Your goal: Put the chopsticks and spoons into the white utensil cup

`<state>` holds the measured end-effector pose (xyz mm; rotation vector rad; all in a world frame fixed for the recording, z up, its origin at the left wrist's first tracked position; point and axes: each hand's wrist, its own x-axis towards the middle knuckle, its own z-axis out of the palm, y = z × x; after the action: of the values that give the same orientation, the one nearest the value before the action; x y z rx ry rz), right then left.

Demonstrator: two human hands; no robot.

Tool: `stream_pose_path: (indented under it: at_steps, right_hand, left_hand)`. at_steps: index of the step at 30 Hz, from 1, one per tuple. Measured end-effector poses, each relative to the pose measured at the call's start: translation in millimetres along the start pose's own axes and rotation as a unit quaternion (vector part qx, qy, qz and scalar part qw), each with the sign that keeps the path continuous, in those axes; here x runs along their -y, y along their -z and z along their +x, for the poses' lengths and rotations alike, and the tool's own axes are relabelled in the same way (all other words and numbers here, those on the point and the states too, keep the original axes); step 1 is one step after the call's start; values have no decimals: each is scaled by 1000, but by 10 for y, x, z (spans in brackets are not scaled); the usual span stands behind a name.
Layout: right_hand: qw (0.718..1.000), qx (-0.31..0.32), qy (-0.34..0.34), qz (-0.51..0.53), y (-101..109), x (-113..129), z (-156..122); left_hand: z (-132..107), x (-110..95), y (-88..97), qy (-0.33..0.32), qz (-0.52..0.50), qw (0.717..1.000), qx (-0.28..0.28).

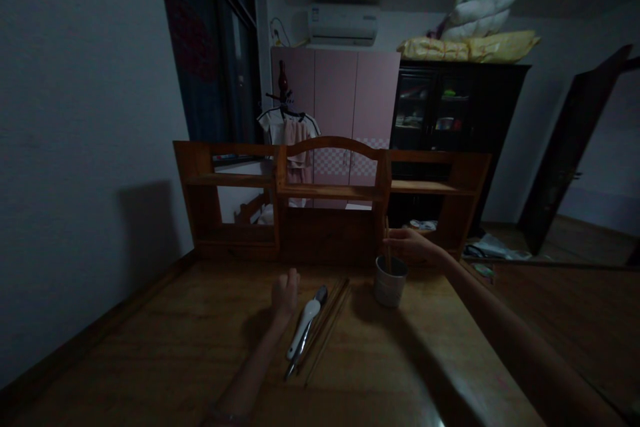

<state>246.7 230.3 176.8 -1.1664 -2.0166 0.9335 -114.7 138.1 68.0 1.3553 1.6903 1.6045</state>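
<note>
My right hand (411, 243) pinches a pair of thin wooden chopsticks (387, 255) upright, their lower ends inside a light-coloured cup (389, 288). The cup stands on the table near the shelf. My left hand (285, 291) is closed in a loose fist just above or on the tabletop, with nothing seen in it. Between the hands lie a white spoon (306, 320), a metal spoon (297, 355) partly under it, and several loose chopsticks (331, 327) side by side, pointing away from me. The dim light blurs the fine detail.
A wooden shelf unit (330, 192) runs along the back edge of the wooden table (165, 340). A wall (90, 147) borders the table on the left. Beyond are a pink wardrobe (336, 90), a dark cabinet (465, 107) and clothes (295, 130) on a rack.
</note>
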Motion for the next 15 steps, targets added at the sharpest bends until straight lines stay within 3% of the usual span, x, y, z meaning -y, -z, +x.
stream_pose_path:
  at_steps: [5,15]
  right_hand:
    - [1000,-3,-3,15,-23,-20,-20]
    - [1000,-6,21,12,-68,-34,-71]
  left_hand:
    - [18,43,-27,-7,-12,1000,23]
    - [-14,-5,1,1,-9,1000,18]
